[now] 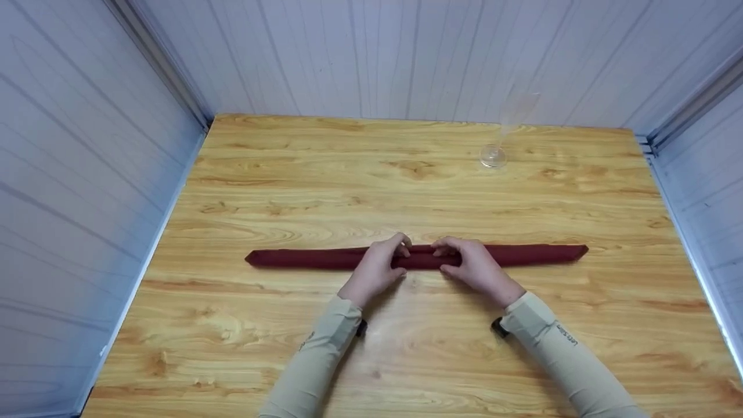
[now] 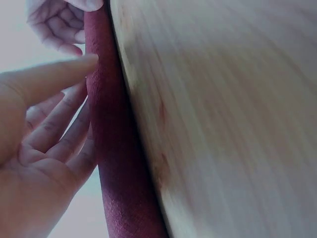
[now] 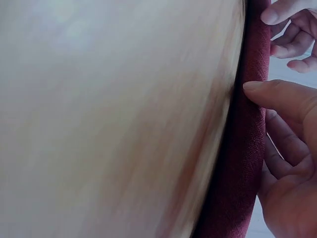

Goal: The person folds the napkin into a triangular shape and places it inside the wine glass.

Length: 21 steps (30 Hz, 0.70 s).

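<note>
Cloth roll [image 1: 543,253], seemingly fully formed, is laid across the wood-grain table [image 1: 406,191]. Its middle is held by curled fingers of left hand [image 1: 376,264] and right hand [image 1: 476,264]; it is not yet doubled over

Two pale beige sleeves, close-fitting. Left sleeve [image 1: 306,366] enters at bottom centre of the head view, right sleeve [image 1: 580,363] at lower right. Both end in a wrinkled cuff band, left cuff [image 1: 343,316] and right cuff [image 1: 529,319], with creases running across the fabric. Right lettering [image 1: 567,335]: small, dark, just behind the cuff. Left lettering [image 1: 307,341]: dark too, partly turned out of sight, unreadable. Small black block at each wrist's inner side: left block [image 1: 361,328], right block [image 1: 499,327]. Left hand [image 1: 376,267] and right hand [image 1: 475,268] bare.
</note>
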Tool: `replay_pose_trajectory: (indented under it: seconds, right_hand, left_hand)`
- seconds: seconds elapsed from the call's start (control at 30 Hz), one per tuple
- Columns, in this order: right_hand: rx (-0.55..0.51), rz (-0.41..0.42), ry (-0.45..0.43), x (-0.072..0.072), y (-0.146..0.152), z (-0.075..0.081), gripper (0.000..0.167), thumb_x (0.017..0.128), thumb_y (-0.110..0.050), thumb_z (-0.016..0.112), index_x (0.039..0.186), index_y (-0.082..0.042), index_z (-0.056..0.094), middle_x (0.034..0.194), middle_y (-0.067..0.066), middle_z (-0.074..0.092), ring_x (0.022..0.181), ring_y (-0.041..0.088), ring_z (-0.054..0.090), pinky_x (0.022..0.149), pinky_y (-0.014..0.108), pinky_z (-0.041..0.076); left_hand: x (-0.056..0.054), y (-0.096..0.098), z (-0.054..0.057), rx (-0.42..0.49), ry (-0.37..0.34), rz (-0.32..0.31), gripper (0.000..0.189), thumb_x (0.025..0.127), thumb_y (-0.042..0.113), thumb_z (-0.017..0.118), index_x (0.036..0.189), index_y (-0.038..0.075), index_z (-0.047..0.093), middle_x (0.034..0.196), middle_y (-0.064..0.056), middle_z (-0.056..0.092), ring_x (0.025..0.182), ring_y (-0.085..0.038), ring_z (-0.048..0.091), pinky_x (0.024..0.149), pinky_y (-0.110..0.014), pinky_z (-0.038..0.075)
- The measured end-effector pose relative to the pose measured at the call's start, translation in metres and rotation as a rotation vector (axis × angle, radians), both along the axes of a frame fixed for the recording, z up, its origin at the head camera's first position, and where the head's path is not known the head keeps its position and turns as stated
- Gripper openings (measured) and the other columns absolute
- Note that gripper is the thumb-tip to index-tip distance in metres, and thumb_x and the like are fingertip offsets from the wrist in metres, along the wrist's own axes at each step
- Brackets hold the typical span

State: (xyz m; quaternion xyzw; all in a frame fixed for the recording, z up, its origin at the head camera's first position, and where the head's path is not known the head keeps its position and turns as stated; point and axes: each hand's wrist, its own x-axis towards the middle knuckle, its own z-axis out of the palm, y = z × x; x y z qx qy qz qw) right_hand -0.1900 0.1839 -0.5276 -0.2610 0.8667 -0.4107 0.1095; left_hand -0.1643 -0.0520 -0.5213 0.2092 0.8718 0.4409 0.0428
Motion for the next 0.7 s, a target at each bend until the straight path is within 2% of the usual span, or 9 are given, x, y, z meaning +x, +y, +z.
replay_pose_trajectory:
  seconds: [0.1, 0.27, 0.47, 0.7]
  right_hand:
    - [-0.008, 0.002, 0.001, -0.002, -0.001, 0.0, 0.037, 0.081, 0.004, 0.072, 0.115, -0.007, 0.064, 0.101, -0.001, 0.068, 0.096, 0.013, 0.063, 0.087, 0.034, 0.049]
    - [-0.036, 0.015, 0.003, -0.006, -0.001, 0.001, 0.033, 0.082, 0.004, 0.071, 0.113, -0.004, 0.063, 0.096, 0.001, 0.069, 0.093, 0.016, 0.064, 0.086, 0.036, 0.05]
    - [-0.091, 0.009, -0.037, -0.011, -0.001, -0.001, 0.029, 0.085, 0.005, 0.068, 0.112, -0.001, 0.062, 0.099, 0.007, 0.069, 0.093, 0.018, 0.065, 0.085, 0.036, 0.051]
    - [-0.1, -0.049, -0.074, -0.017, -0.002, -0.001, 0.022, 0.087, 0.001, 0.067, 0.109, 0.001, 0.063, 0.098, 0.006, 0.069, 0.094, 0.017, 0.064, 0.086, 0.035, 0.05]
  left_hand:
    - [-0.002, 0.001, 0.0, -0.035, 0.03, 0.003, 0.045, 0.074, -0.013, 0.072, 0.111, 0.004, 0.056, 0.095, -0.005, 0.068, 0.097, -0.017, 0.062, 0.092, -0.031, 0.045]
    - [-0.005, 0.002, 0.0, -0.048, 0.035, 0.011, 0.04, 0.078, -0.009, 0.073, 0.113, 0.002, 0.056, 0.095, -0.005, 0.068, 0.095, -0.017, 0.062, 0.089, -0.03, 0.047]
    - [-0.011, 0.001, -0.002, -0.008, 0.017, 0.019, 0.036, 0.081, -0.007, 0.071, 0.113, 0.0, 0.055, 0.094, -0.008, 0.068, 0.091, -0.019, 0.063, 0.084, -0.028, 0.049]
    - [-0.02, 0.001, -0.005, 0.02, -0.014, 0.033, 0.031, 0.085, -0.005, 0.067, 0.113, -0.001, 0.055, 0.093, -0.009, 0.068, 0.089, -0.018, 0.064, 0.084, -0.026, 0.05]
